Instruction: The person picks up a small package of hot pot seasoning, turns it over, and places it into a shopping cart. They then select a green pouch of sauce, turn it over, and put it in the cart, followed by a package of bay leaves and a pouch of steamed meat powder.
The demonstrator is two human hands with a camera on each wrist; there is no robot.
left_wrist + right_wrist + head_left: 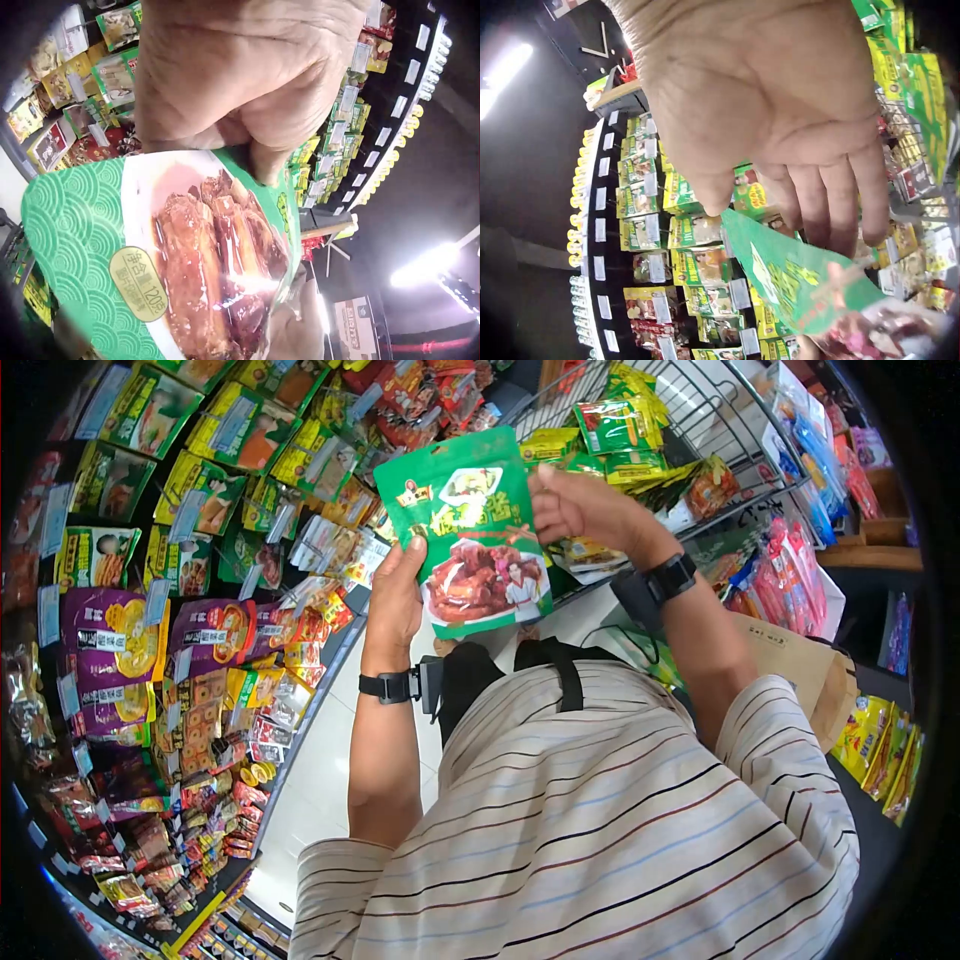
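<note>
Packet: green pouch (478, 530), flat and glossy, held upright at chest height between both hands, in front of the shelves; its face carries a scallop pattern, yellow lettering and a photo of glazed brown meat.
Packet edges: the top corner nearest the left hand stands free; the bottom edge hangs above the striped shirt (600, 810), not touching it.
Left hand: left hand (395, 595) grips the pouch's left edge, thumb on the front, fingers curled behind; the left wrist view shows the thumb pressed onto the printed face.
Right hand: right hand (575, 505) pinches the upper right corner, fingers bent over the top edge; in the right wrist view the fingertips (840, 225) lie on the green film.
Wrists: black straps on both, each carrying a small black box.
Shelves: hanging rack (200, 510) to the left, packed with shiny green, yellow and purple packets and white price tags, close beside the left forearm.
Basket: wire cart (700, 420) behind the right hand, thin metal bars, holding yellow-green sachets just beyond the pouch's right edge.
Floor: pale smooth tiles (310, 760) running between the rack and the person, a narrow open strip.
Bag: brown paper bag (800, 670) to the right, near the right elbow.
</note>
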